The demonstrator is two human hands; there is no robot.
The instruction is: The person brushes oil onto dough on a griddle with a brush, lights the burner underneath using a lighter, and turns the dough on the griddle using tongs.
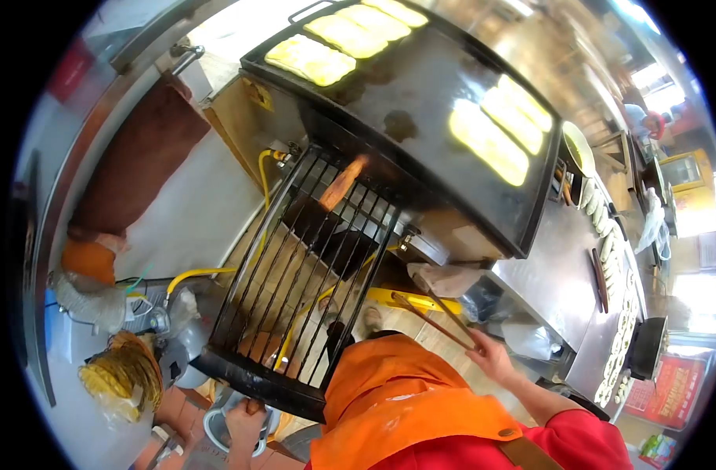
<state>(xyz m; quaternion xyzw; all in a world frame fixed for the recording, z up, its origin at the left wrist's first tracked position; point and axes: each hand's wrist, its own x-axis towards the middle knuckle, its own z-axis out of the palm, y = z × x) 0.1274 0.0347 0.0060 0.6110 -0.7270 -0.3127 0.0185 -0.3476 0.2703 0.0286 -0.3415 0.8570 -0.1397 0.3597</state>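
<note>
With long sticks (434, 321) pinched in the right hand (491, 359) and the handle (254, 406) gripped by the left hand (244, 427), the rack (264, 382) is best kept level.

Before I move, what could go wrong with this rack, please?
The long brown piece lies on the rack over open gaps, so it might slip through. Your left hand is at the rack's front edge, which may burn it if hot. Your orange apron looks near the rack and might catch.
</note>
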